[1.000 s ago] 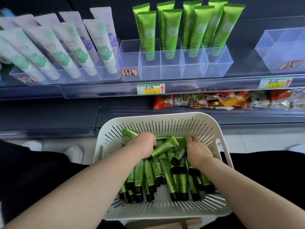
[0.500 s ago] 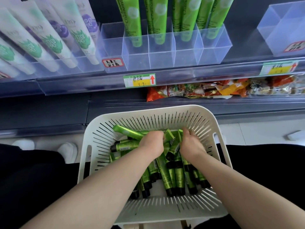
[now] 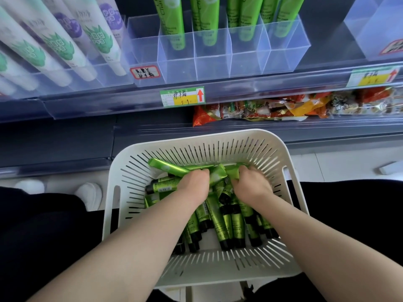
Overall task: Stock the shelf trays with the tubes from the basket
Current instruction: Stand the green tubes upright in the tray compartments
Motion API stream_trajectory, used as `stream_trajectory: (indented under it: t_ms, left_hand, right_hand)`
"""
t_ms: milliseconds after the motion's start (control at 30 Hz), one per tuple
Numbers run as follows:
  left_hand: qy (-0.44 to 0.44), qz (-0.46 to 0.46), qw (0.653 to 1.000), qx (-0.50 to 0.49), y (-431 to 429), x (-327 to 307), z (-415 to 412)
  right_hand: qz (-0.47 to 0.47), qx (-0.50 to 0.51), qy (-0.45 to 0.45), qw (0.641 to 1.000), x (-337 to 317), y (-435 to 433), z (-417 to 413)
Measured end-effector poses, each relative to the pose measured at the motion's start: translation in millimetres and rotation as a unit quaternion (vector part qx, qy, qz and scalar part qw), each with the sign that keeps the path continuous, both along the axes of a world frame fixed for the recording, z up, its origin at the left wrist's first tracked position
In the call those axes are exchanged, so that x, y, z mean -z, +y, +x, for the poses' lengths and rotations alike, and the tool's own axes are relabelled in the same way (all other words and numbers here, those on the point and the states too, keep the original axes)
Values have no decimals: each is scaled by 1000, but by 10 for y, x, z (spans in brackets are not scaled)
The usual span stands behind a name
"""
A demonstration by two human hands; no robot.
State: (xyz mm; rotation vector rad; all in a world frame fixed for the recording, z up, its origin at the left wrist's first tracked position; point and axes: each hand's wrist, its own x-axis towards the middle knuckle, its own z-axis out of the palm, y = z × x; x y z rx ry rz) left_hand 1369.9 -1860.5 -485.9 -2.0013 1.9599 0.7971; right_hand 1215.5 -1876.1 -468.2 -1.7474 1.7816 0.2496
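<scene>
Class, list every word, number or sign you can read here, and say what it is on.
"Chamomi…", partly hidden: green tube in the basket.
Red up arrow: shelf price tag; its handwriting too blurred.
Red-bordered tray label: handwritten characters, unreadable.
White tubes: print too blurred.

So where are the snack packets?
The snack packets lie on the lower shelf, right of centre in the head view, just beyond the white basket.

Tubes [image 3: 219, 221] in basket [image 3: 117, 216] — below shelf trays [image 3: 218, 59]
</scene>
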Motion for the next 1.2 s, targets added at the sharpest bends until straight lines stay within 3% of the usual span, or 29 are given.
stream_trajectory:
  t_ms: [133,267,433,600,900,1200]
  left_hand:
    - [-7,33,999,9,39,18,-84]
    - [-21,67,996,-59,-11,-2,-140]
    - [31,110,989,-98,80,6,-125]
    - [129,-41,978,-160,170,-160,132]
    - [249,-249,913,-207,-5,-1051,404]
    - [217,-455,849,-159,-520,-2495,790]
  right_hand:
    - [2,16,-38,999,-55,18,24]
    - [-29,-3,-42,999,-108,30,-2]
    - [-70,-17,-71,995,-256,-37,-68]
    - [-135,-42,-76,987,-499,-91,-52]
    - [-266,-72,-132,952,-1204,-176,230]
    - [-448,-96,-170,873,-2361,-587,554]
